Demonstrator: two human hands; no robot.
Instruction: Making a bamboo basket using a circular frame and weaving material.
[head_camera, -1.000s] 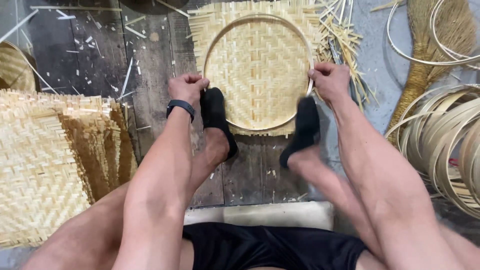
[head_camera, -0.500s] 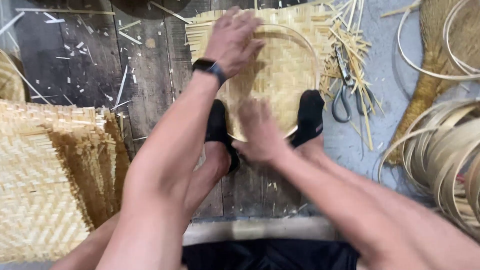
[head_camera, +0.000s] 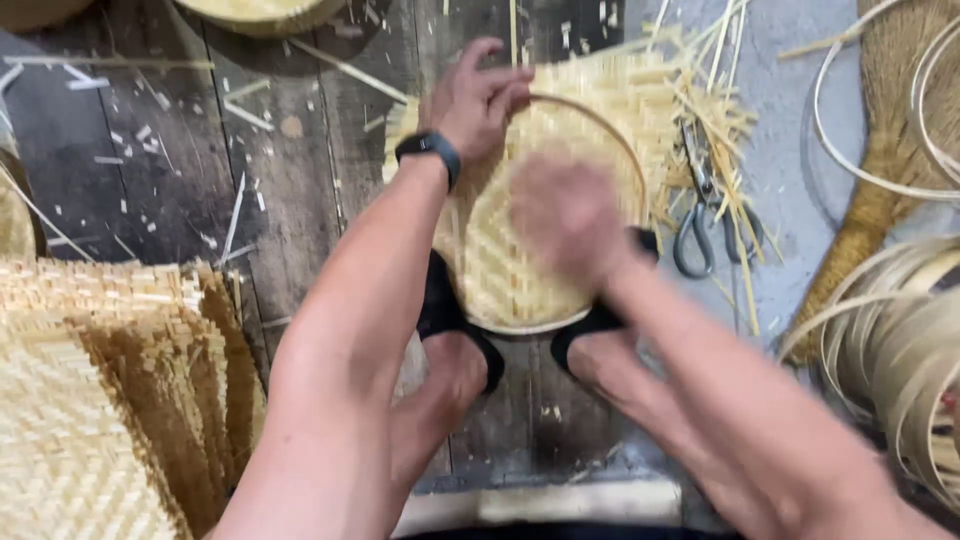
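Feet (head_camera: 470, 340) in black slip-on shoes sit at lower centre of the frame, pinning the near rim of a round woven bamboo tray (head_camera: 530, 230) to the dark plank floor (head_camera: 200, 180). The tray lies at centre frame, a thin hoop seated on a square plaited mat whose loose strip ends splay outward.

The right hand (head_camera: 565, 215) hovers over the weave at centre, blurred; whether its fingers are spread or closed cannot be told. The left hand (head_camera: 475, 100), above a black wristband (head_camera: 428, 148), presses fingers curled onto the far hoop edge at upper centre.

Risk: if a shoe slips, the hoop may spring off the mat. Splintered strip ends could likely cut fingers.

Scissors (head_camera: 705, 215) lie right of the tray. Stacked woven mats (head_camera: 100, 400) occupy the lower left; coiled bamboo hoops (head_camera: 890, 340) the right edge.
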